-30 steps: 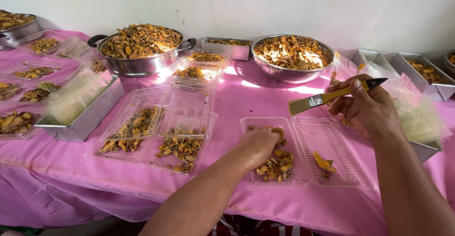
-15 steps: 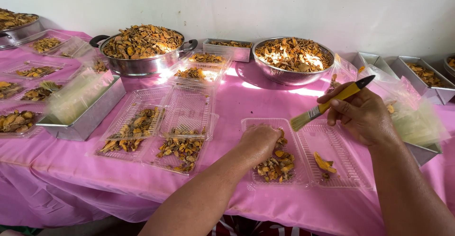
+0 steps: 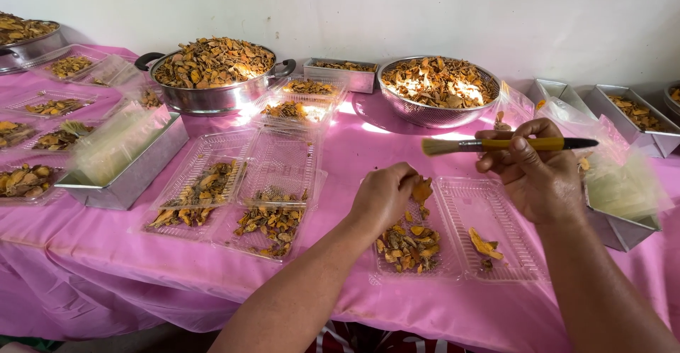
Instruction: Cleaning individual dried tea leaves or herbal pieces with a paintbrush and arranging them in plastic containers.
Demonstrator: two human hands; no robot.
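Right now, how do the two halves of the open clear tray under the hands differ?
The left half holds a heap of dried orange-brown slices; the right half holds only a few pieces. The left hand reaches into the left half; the right hand, holding a brush, hovers above the right half. Both are ribbed clear plastic.

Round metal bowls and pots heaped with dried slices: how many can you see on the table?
3. A handled pot at back centre-left, a mesh bowl at back centre-right, and a pot cut off at the far left edge. More may lie outside the view.
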